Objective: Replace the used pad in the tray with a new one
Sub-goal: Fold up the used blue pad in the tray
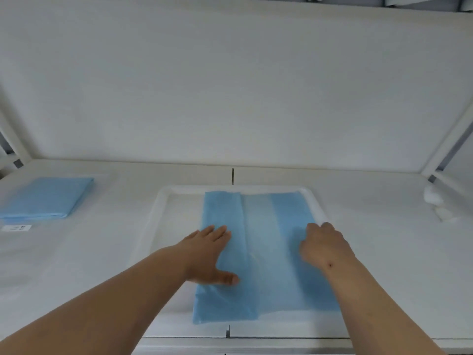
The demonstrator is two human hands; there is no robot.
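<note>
A white tray lies in the middle of the white table. A light blue pad, partly unfolded with a paler middle strip, covers the tray's centre and right and overhangs its near edge. My left hand lies flat with straight fingers on the pad's left flap. My right hand has its fingers curled down onto the pad's right flap near the tray's right rim; whether they pinch the pad is hidden.
A folded blue pad lies at the far left of the table, with a small white label in front of it. Crumpled white material sits at the far right. A white wall closes the back.
</note>
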